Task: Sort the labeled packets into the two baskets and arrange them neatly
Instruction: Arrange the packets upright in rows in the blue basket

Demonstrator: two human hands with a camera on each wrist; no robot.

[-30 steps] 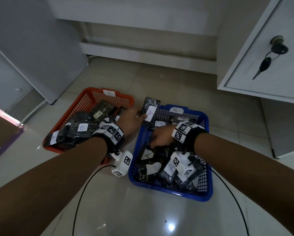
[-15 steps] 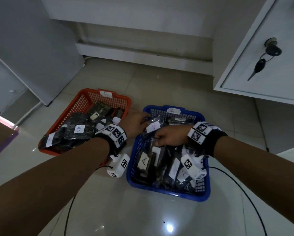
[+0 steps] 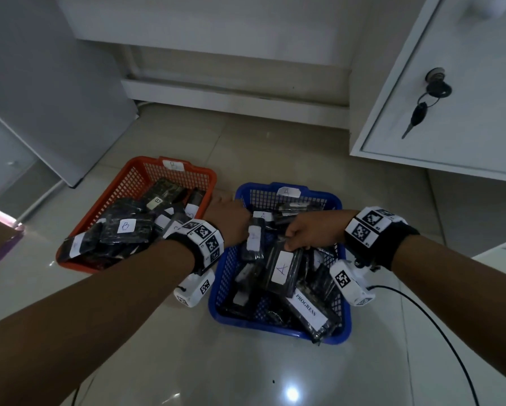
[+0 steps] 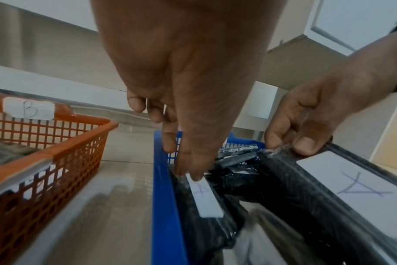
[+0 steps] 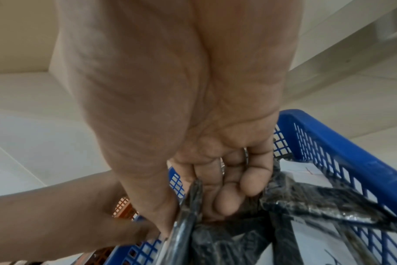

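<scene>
Head view — right hand (image 3: 310, 231) grips packet (image 3: 282, 269) top, over blue basket (image 3: 225, 291).

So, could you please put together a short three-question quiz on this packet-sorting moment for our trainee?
1. True or false: the right hand pinches the top edge of an A-labelled packet in the blue basket.
2. Which letter is on the tag of the orange basket? (a) A (b) B (c) C
3. Fill in: the left hand puts its fingertips on a packet standing against the blue basket's ____ wall.

Key: 1 true; 2 b; 3 left.
</scene>
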